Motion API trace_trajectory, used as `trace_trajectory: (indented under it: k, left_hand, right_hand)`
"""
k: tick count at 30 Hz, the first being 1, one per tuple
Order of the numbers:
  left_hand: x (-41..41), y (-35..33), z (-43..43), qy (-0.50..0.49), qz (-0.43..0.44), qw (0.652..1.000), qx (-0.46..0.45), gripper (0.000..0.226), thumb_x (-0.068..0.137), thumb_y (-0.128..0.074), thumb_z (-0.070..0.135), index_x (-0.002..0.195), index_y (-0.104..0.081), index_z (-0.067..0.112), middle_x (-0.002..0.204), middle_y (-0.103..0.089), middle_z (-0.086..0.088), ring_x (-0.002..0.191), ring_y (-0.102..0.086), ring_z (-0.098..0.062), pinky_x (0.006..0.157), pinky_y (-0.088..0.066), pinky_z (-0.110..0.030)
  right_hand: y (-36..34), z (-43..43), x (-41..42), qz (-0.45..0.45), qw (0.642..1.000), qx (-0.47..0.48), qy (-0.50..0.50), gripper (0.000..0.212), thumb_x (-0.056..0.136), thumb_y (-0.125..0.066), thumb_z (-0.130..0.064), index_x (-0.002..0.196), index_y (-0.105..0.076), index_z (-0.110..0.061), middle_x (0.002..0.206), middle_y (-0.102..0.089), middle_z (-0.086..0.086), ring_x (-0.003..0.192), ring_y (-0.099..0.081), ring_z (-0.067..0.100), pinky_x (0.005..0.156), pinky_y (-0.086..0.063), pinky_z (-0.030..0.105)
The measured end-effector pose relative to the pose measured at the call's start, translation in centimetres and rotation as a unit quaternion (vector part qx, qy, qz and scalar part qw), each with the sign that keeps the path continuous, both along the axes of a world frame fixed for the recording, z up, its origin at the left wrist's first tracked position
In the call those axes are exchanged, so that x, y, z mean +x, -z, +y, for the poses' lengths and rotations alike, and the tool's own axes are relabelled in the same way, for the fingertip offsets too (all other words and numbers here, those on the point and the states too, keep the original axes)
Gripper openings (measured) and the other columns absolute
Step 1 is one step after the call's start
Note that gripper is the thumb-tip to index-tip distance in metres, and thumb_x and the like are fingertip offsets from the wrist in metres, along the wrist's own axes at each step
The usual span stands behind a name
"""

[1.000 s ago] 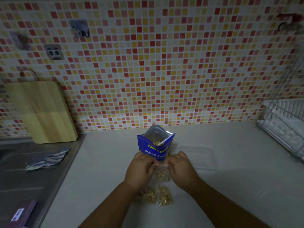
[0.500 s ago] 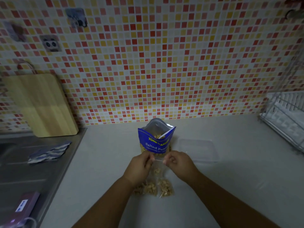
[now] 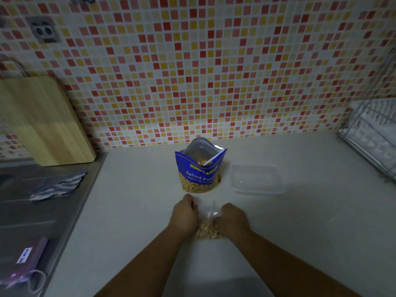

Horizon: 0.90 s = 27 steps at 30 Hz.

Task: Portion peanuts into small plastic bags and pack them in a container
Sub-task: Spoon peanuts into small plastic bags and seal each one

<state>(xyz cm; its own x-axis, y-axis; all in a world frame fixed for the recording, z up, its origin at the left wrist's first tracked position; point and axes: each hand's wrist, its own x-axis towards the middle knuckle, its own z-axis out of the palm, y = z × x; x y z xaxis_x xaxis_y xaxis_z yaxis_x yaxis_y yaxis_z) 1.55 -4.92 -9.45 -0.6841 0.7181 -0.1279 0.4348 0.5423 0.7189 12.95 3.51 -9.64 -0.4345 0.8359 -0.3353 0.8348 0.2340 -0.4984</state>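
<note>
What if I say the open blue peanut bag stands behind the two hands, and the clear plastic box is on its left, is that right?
No. The head view shows the clear rectangular plastic container on the right of the open blue foil peanut bag, not the left. The bag does stand behind the left hand and right hand.

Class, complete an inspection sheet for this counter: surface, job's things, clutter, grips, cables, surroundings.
Surface: pale counter, dimly lit.
Job's things: open blue peanut pouch upright; clear container to its right; small bag holding peanuts.
Clutter: striped cloth and purple box on the steel drainboard.
Grips: left hand and right hand both hold the small bag.
Cables: thin loop by the purple box, cannot tell what.
Surroundings: mosaic tile wall, leaning cutting board, dish rack.
</note>
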Motion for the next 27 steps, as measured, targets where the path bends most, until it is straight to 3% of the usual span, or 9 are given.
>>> trace_trajectory:
  k: [4, 9, 15, 18, 21, 24, 27]
  left_hand:
    - [-0.7, 0.9, 0.6, 0.01, 0.076, 0.996, -0.04, 0.013, 0.089, -0.046, 0.013, 0.093, -0.058, 0.007, 0.098, -0.063, -0.018, 0.093, -0.058, -0.034, 0.076, -0.044, -0.035]
    - [-1.1, 1.7, 0.7, 0.016, 0.098, 0.992, -0.074, 0.017, 0.089, -0.048, 0.02, 0.097, -0.059, 0.009, 0.1, -0.064, -0.018, 0.096, -0.059, -0.035, 0.08, -0.049, -0.039]
    - [-1.3, 1.5, 0.8, 0.057, 0.114, 0.987, -0.094, 0.027, 0.086, -0.049, 0.016, 0.111, -0.06, 0.019, 0.106, -0.066, -0.012, 0.101, -0.059, -0.031, 0.083, -0.05, -0.036]
    - [-1.2, 1.5, 0.8, 0.074, 0.126, 0.985, -0.095, 0.033, 0.084, -0.05, 0.016, 0.116, -0.059, 0.021, 0.11, -0.064, -0.01, 0.104, -0.058, -0.029, 0.086, -0.05, -0.036]
    - [-0.9, 0.8, 1.0, 0.069, 0.128, 0.988, -0.052, 0.039, 0.08, -0.051, 0.024, 0.117, -0.06, 0.019, 0.109, -0.063, -0.009, 0.101, -0.058, -0.028, 0.086, -0.049, -0.036]
    - [0.1, -0.9, 1.2, 0.036, -0.002, 0.995, 0.096, 0.029, 0.084, -0.053, 0.033, 0.104, -0.07, 0.021, 0.096, -0.071, 0.0, 0.09, -0.063, -0.016, 0.079, -0.05, -0.024]
    - [0.8, -2.0, 1.3, 0.016, -0.133, 0.98, 0.145, 0.012, 0.087, -0.062, 0.025, 0.091, -0.071, 0.018, 0.083, -0.07, 0.002, 0.078, -0.062, -0.01, 0.068, -0.045, -0.012]
  right_hand:
    - [0.1, 0.7, 1.0, 0.009, 1.0, 0.005, 0.024, 0.03, 0.086, -0.055, -0.024, 0.113, -0.061, -0.012, 0.12, -0.064, 0.008, 0.116, -0.058, 0.026, 0.093, -0.046, 0.026]
    - [0.2, 1.0, 2.1, 0.102, 0.992, 0.029, 0.065, 0.017, 0.086, -0.055, -0.011, 0.1, -0.062, -0.013, 0.108, -0.068, 0.013, 0.106, -0.062, 0.029, 0.09, -0.045, 0.028]
    - [-0.7, 1.8, 2.7, 0.168, 0.977, 0.114, 0.072, 0.033, 0.083, -0.049, 0.001, 0.114, -0.058, -0.009, 0.111, -0.059, 0.013, 0.107, -0.056, 0.027, 0.091, -0.037, 0.024]
    - [-1.5, 1.9, 2.6, 0.213, 0.965, 0.144, 0.044, 0.031, 0.084, -0.048, 0.004, 0.111, -0.059, -0.006, 0.106, -0.059, 0.014, 0.103, -0.056, 0.028, 0.089, -0.038, 0.025]
    - [-1.6, 1.8, 2.2, 0.267, 0.951, 0.151, 0.021, 0.029, 0.081, -0.042, -0.006, 0.101, -0.063, -0.002, 0.099, -0.064, 0.014, 0.096, -0.059, 0.027, 0.079, -0.033, 0.013]
    - [-1.5, 1.4, 1.7, 0.298, 0.946, 0.124, -0.001, 0.032, 0.077, -0.041, -0.014, 0.098, -0.063, -0.005, 0.09, -0.064, 0.007, 0.083, -0.056, 0.016, 0.073, -0.034, 0.013]
    - [-1.5, 0.8, 1.4, 0.322, 0.941, 0.1, -0.024, 0.018, 0.085, -0.049, -0.005, 0.094, -0.056, -0.019, 0.078, -0.057, -0.006, 0.068, -0.052, 0.005, 0.066, -0.036, 0.015]
